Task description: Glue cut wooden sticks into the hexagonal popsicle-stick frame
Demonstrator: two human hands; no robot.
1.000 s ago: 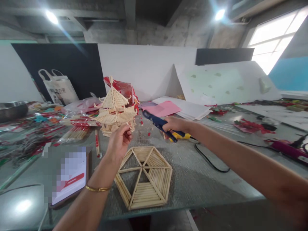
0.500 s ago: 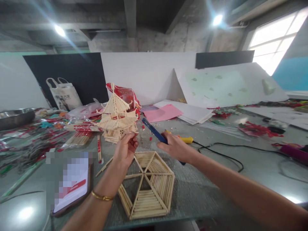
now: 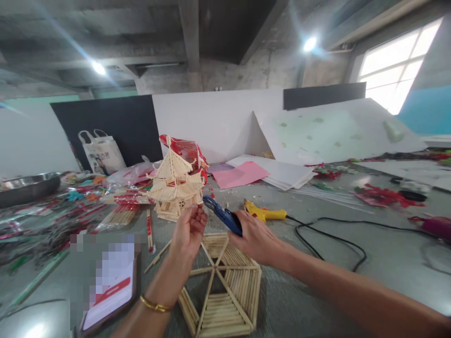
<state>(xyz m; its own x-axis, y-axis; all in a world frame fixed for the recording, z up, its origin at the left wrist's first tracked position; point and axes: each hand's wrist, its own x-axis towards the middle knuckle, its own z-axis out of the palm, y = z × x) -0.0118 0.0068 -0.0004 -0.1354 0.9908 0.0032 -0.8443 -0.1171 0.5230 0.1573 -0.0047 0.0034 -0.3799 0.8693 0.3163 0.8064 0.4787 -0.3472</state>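
Note:
My right hand (image 3: 255, 238) is closed around a blue pliers-like cutting tool (image 3: 223, 216), whose head points up and to the left. My left hand (image 3: 192, 230) has its fingers curled in a pinch beside the tool's head. Whatever lies between those fingertips is too small to make out. Below both hands a flat polygonal frame of wooden sticks (image 3: 225, 307) lies on the table, some of its wedges filled with rows of sticks and others open. Behind my left hand stands a tiered stick pagoda (image 3: 173, 188).
A yellow glue gun (image 3: 268, 214) with a black cord (image 3: 327, 219) lies to the right. To the left are a phone (image 3: 114, 286), bagged sticks (image 3: 118, 216) and a metal bowl (image 3: 31, 188). Pink paper (image 3: 241, 174) and white sheets (image 3: 282, 173) lie farther back.
The view has tilted up slightly, so things sit lower. The blue tool's head has come close to my left fingertips, and my right hand has moved left, uncovering the glue gun.

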